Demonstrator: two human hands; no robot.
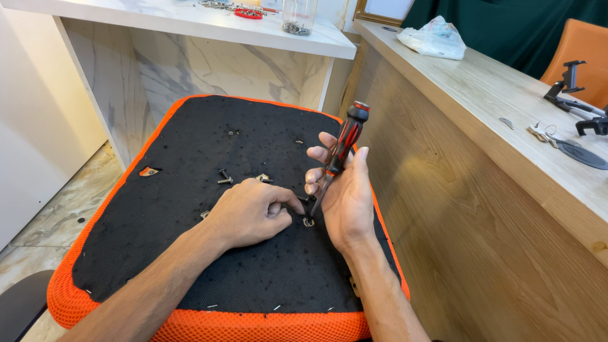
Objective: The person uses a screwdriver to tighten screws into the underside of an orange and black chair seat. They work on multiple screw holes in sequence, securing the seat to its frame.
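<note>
1. A red-and-black screwdriver (340,152) is gripped by the closed fingers of the right hand (345,193), tip down at a screw (308,221) in the black underside of an orange seat cushion (209,240).
2. The left hand (250,214) is curled beside that screw, fingers pinched at it.
3. Loose bolts (224,177) are lying on the cushion just beyond the left hand.

Your left hand (253,212) lies palm down, wrist straight, forearm reaching in from the lower left; its fingers curl under and the forefinger and thumb pinch together at their tips. Your right hand (345,193) stands on edge just beside it, palm turned left, fingers half open and spread upward, thumb pressed across them, forearm rising steeply from the lower right
</note>
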